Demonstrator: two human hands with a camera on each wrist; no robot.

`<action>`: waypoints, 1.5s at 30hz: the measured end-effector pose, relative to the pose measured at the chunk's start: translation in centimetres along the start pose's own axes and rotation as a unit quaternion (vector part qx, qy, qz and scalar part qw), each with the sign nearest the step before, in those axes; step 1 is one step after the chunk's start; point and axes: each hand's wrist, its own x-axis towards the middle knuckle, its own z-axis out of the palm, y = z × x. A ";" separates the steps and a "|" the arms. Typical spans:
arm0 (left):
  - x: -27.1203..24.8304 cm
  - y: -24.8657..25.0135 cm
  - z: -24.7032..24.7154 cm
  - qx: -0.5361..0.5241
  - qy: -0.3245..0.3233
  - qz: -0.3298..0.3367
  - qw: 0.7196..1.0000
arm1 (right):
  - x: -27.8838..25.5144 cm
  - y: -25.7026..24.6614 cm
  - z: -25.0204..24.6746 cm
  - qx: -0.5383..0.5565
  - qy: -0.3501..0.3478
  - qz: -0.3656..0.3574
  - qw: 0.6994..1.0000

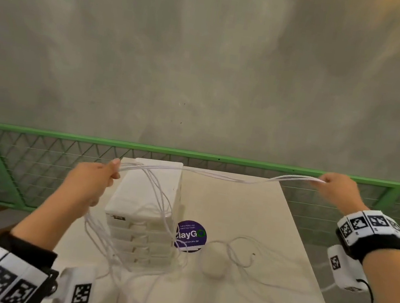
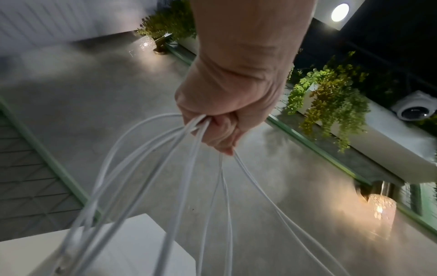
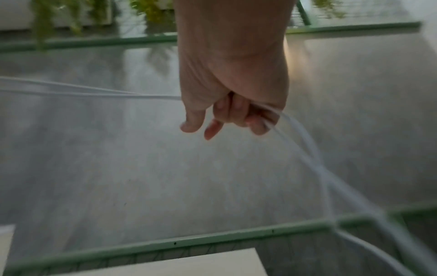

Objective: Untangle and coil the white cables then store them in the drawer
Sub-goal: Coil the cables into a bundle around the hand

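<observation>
Several thin white cables (image 1: 216,176) stretch between my two raised hands above the table. My left hand (image 1: 93,183) grips a bunch of them at the left of the white drawer unit (image 1: 141,220); loops hang from it down over the unit and onto the tabletop. In the left wrist view the fist (image 2: 227,119) is closed round the strands (image 2: 151,177). My right hand (image 1: 336,192) holds the other end of the cables far out to the right, fingers curled round them (image 3: 257,119). More loose cable (image 1: 239,253) lies on the table. The drawers look closed.
The beige table (image 1: 271,237) carries a round purple sticker (image 1: 191,235) beside the drawer unit and a small white round object (image 1: 214,260). A green metal mesh railing (image 1: 243,162) runs behind the table. Grey concrete floor lies beyond.
</observation>
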 end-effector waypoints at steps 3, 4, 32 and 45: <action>-0.6 0.4 1.0 0.021 -0.027 0.020 0.999 | -0.3 -2.2 -0.6 -0.071 -0.044 -0.080 0.993; -1.1 0.9 1.4 0.038 -0.021 0.036 0.998 | -0.7 -3.4 -0.8 -0.100 -0.071 -0.117 0.986; -1.8 1.3 6.5 -0.100 -0.101 -0.016 0.990 | -3.4 -8.3 0.5 0.196 -0.126 -0.119 0.965; -2.8 1.5 4.9 -0.016 -0.117 0.033 0.992 | -0.6 -0.8 2.3 0.329 -0.100 0.121 0.931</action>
